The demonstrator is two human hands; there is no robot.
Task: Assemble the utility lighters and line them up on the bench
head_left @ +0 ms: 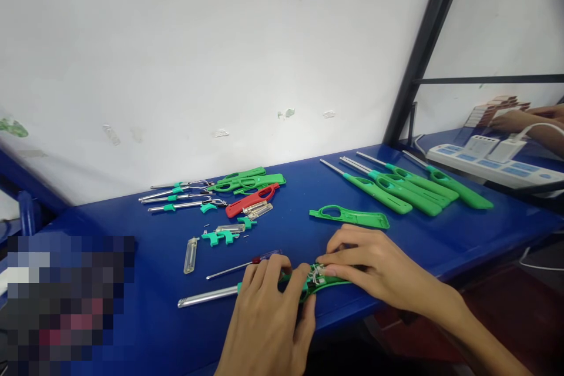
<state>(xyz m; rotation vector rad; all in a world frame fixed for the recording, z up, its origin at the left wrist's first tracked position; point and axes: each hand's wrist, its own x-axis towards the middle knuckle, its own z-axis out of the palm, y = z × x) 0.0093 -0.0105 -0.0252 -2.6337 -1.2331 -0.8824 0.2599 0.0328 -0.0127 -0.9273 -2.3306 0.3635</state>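
An opened green gas lighter (209,297) lies near the table's front edge, its metal tube pointing left. My left hand (268,311) is wrapped round its middle, at the base of the tube. My right hand (379,261) pinches at the exposed inside of the handle, where white wires and a small clear part (316,273) show between the hands. My fingers hide much of the handle. Just beyond my left hand rests a screwdriver (231,270), its clear-and-red handle partly hidden. A loose green half shell (352,217) lies behind my right hand.
Closed green lighters (388,188) lie back right. Back left are metal tubes with wires (176,197), green shells (247,182) and a red shell (251,200). Clear fuel tanks (190,255) and green triggers (220,238) sit left. A power strip (497,165) and another person's hands (511,120) are right.
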